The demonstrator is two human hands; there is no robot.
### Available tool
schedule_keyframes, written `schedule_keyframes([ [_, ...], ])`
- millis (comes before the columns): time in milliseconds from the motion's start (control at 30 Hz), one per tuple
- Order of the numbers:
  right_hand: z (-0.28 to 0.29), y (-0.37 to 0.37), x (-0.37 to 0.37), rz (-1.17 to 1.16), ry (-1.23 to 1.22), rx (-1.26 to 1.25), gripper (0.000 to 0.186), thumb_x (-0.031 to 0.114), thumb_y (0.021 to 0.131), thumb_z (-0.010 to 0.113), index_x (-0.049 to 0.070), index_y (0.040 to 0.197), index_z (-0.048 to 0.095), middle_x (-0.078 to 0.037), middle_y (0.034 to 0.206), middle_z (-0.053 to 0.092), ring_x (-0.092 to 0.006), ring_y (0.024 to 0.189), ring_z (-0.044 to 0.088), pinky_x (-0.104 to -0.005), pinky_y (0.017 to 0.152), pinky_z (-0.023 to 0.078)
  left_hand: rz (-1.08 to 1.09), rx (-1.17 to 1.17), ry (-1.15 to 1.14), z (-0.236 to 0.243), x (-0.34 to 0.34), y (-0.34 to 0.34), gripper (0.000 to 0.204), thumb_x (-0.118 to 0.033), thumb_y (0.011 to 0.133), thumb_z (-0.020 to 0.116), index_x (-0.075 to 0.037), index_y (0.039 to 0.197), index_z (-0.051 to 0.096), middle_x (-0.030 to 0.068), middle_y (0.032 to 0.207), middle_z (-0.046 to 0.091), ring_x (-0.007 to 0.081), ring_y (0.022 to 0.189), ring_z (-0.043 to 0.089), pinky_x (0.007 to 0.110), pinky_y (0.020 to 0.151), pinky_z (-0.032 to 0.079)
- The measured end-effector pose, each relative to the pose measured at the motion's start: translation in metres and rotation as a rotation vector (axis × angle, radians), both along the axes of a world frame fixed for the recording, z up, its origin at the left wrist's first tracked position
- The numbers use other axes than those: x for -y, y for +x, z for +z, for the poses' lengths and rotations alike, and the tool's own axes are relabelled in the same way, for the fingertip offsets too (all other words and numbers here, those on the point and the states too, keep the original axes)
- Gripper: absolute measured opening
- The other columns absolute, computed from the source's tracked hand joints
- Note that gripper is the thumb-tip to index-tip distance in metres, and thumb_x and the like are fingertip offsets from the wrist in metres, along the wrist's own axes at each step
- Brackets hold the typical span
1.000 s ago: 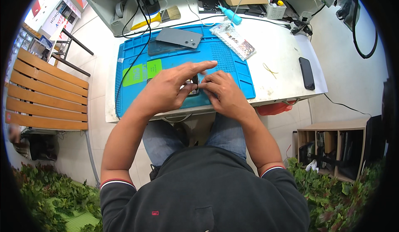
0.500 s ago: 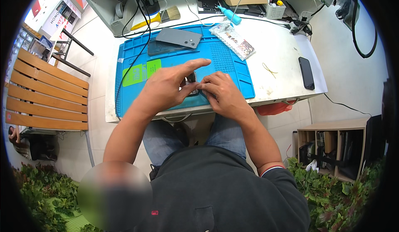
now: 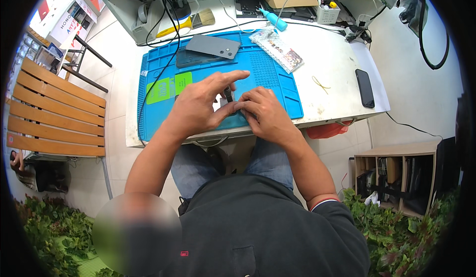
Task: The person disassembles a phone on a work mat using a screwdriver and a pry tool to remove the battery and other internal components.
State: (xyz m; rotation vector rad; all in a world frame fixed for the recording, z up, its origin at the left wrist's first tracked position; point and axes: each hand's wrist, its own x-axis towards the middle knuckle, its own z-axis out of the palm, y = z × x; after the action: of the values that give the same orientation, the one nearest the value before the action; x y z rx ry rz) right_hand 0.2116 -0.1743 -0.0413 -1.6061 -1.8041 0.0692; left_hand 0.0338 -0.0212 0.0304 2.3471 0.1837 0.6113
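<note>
Both hands, left hand [image 3: 201,106], right hand [image 3: 263,111], pinching small dark part [image 3: 228,94] over blue mat [image 3: 277,73]

Blue work mat [image 3: 277,73] w/ two green labels [image 3: 169,87]; grey phone [image 3: 213,46]; black phone [image 3: 365,87]; brown slatted bench [image 3: 54,111].

The small dark part [image 3: 228,96] on the blue mat [image 3: 270,73] is mostly covered by the hands, left [image 3: 201,106] and right [image 3: 265,113], so its kind and the grip on it cannot be determined.
</note>
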Motion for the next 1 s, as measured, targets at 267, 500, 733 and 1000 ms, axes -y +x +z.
schedule_keyframes([
  [267,-0.004,0.003,0.001,-0.032,0.021,0.004,0.027,0.003,0.088,0.075,0.006,0.114,0.081,-0.007,0.115,0.073,-0.0292,0.117,0.064,-0.0459,0.100,0.048,-0.016,0.057,-0.036,-0.006,0.000,0.001,0.078,-0.004,0.091,0.089,-0.020,0.161,0.058,0.0065,0.110,0.082,0.0211,0.092,0.083,0.032,0.082,0.066],
  [500,0.001,-0.003,-0.001,-0.066,0.035,-0.006,0.023,0.007,0.091,0.078,0.005,0.114,0.080,-0.008,0.115,0.073,-0.0295,0.116,0.065,-0.0455,0.101,0.048,0.155,0.164,-0.194,-0.036,-0.005,-0.013,0.085,0.002,0.088,0.092,-0.013,0.163,0.054,0.0070,0.101,0.081,0.0139,0.088,0.082,0.029,0.077,0.066],
  [733,0.006,-0.006,-0.022,0.018,-0.042,0.048,0.013,0.013,0.092,0.082,0.007,0.104,0.081,-0.006,0.104,0.075,-0.0273,0.108,0.066,-0.0443,0.095,0.048,0.273,0.341,-0.352,-0.044,-0.001,-0.022,0.081,0.003,0.090,0.091,-0.010,0.161,0.054,0.0064,0.096,0.079,0.0129,0.088,0.080,0.028,0.076,0.065],
  [1000,0.030,0.018,-0.044,0.136,-0.295,0.171,0.010,0.013,0.095,0.078,0.005,0.100,0.083,-0.010,0.101,0.076,-0.0330,0.107,0.069,-0.0466,0.097,0.054,0.478,0.375,-0.300,-0.040,-0.022,-0.077,0.079,0.004,0.093,0.088,-0.004,0.162,0.050,0.0088,0.101,0.079,0.0124,0.095,0.078,0.026,0.085,0.064],
])
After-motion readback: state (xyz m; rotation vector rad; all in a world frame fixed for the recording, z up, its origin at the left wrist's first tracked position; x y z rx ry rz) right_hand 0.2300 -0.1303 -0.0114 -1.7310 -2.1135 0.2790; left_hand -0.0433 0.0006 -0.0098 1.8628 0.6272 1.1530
